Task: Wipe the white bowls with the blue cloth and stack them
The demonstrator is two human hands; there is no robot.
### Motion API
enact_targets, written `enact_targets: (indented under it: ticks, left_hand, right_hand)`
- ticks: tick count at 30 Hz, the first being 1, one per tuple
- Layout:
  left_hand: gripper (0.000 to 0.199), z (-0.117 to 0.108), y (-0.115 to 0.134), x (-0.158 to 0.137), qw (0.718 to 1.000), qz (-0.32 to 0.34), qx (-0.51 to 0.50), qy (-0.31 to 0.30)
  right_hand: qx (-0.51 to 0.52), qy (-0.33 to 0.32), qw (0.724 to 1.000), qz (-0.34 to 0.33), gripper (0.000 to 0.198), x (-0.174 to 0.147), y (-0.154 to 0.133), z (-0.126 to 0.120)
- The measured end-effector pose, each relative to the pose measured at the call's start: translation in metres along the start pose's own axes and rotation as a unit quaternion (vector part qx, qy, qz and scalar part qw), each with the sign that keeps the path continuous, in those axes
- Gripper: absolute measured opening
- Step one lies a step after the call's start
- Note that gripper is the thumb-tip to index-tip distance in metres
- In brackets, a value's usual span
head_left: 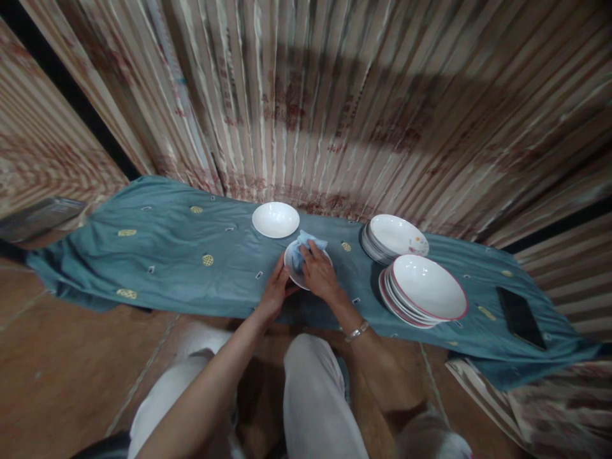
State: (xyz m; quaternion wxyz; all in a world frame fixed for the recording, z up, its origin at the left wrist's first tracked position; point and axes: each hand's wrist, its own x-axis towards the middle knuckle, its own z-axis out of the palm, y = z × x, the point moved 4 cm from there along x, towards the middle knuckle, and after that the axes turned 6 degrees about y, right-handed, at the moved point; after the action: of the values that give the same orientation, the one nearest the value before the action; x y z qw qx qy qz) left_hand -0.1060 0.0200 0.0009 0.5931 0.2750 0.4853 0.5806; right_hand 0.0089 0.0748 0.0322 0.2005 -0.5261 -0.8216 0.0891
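Observation:
A small white bowl (300,278) is held near the front edge of the table, close to my body. My left hand (277,285) grips its left rim, thumb on the near side and some fingers hidden beneath. Inside the bowl, my right hand (317,269) presses a light blue cloth (306,240) against the surface, fingers bent over it. Part of the cloth sticks up past the far rim. Just beyond, a white plate (276,220) lies by itself on the tablecloth.
A stack of white plates with a floral top one (394,236) stands to the right. Nearer is a stack of red-rimmed bowls (430,287). A black phone (520,317) lies at the far right. The green tablecloth (176,255) meets a striped curtain (306,115) behind.

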Motion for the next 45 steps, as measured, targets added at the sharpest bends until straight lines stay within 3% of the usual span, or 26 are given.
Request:
enact_targets:
  ticks: [7, 15, 22, 28, 32, 45]
  left_hand:
    - [0.067, 0.001, 0.001, -0.002, 1.0, -0.009, -0.009, 0.005]
    - [0.066, 0.001, 0.002, -0.001, 1.0, -0.003, -0.008, 0.006]
    - [0.063, 0.001, 0.0, -0.001, 1.0, 0.004, -0.004, 0.003]
    - [0.061, 0.001, -0.001, -0.001, 1.0, 0.006, -0.004, 0.008]
    - [0.062, 0.0, -0.002, 0.0, 1.0, 0.009, 0.007, 0.009]
    - [0.063, 0.001, -0.002, 0.0, 1.0, 0.002, -0.005, 0.008]
  right_hand:
    - [-0.1, -0.043, 0.994, 0.006, 0.047, -0.006, 0.009, -0.011]
    - [-0.126, -0.086, 0.988, 0.0, 0.034, -0.016, 0.011, -0.019]
    - [-0.018, -0.119, 0.992, -0.042, 0.034, -0.028, 0.005, -0.018]
    - [0.114, -0.108, 0.987, -0.037, 0.031, -0.025, 0.004, -0.003]
    - [0.143, -0.087, 0.985, -0.028, 0.035, -0.016, 0.001, 0.006]
    - [-0.017, -0.081, 0.997, -0.009, 0.04, -0.008, 0.004, -0.005]
